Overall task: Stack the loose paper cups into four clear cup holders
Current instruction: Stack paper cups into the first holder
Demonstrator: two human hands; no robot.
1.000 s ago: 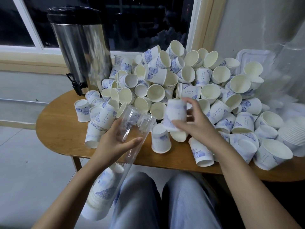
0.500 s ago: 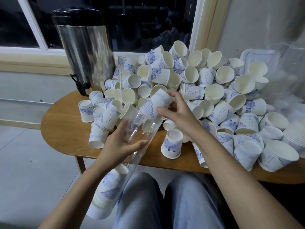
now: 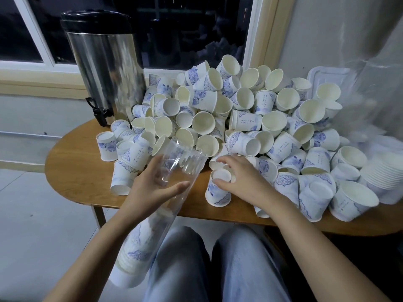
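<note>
My left hand grips a clear cup holder, a long tube tilted with its open mouth up toward the pile. Its lower end hangs below the table edge and holds a stack of nested paper cups. My right hand curls round an upside-down white and blue paper cup that stands on the table just right of the tube's mouth. A big heap of loose paper cups covers the table behind both hands.
The heap lies on a round wooden table. A steel drinks urn with a black tap stands at the back left by the window. A nested stack of cups and clear plastic wrap lie at the right. My knees are under the front edge.
My right hand fed a cup into the tube's mouth, then dropped down to the upside-down cup on the table. My left hand kept hold of the tube.
</note>
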